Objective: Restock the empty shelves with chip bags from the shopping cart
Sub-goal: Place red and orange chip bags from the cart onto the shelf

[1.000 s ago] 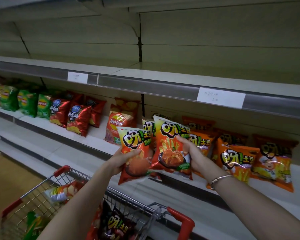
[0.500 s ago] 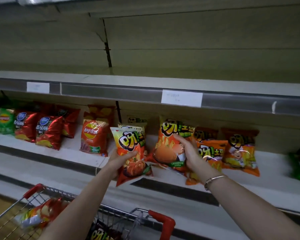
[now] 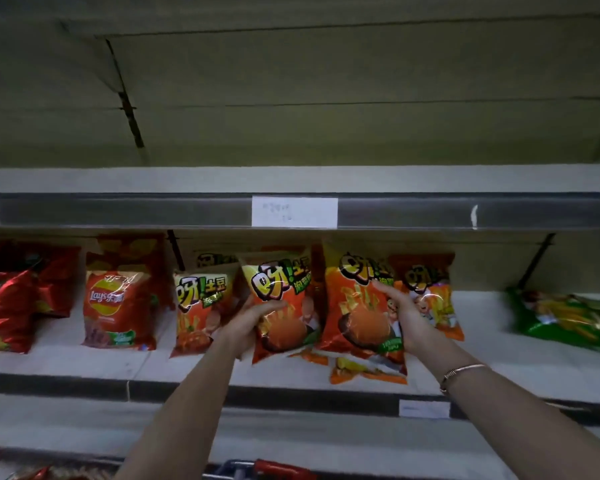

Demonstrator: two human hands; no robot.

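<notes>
Two bags in hand, placement step: left hand (image 3: 246, 327) curls its fingers round the left orange bag (image 3: 281, 303), right hand (image 3: 411, 320) pinches the right orange bag (image 3: 354, 306) by its side, both upright above the middle of the shelf (image 3: 66, 362), near its front edge. Next, likely: set them into the row, let go, reach to the cart (image 3: 281, 467).

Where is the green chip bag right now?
In the head view, the green chip bag lies at the far right of the stocked shelf, set apart from the orange bags, beyond the right hand.
</notes>
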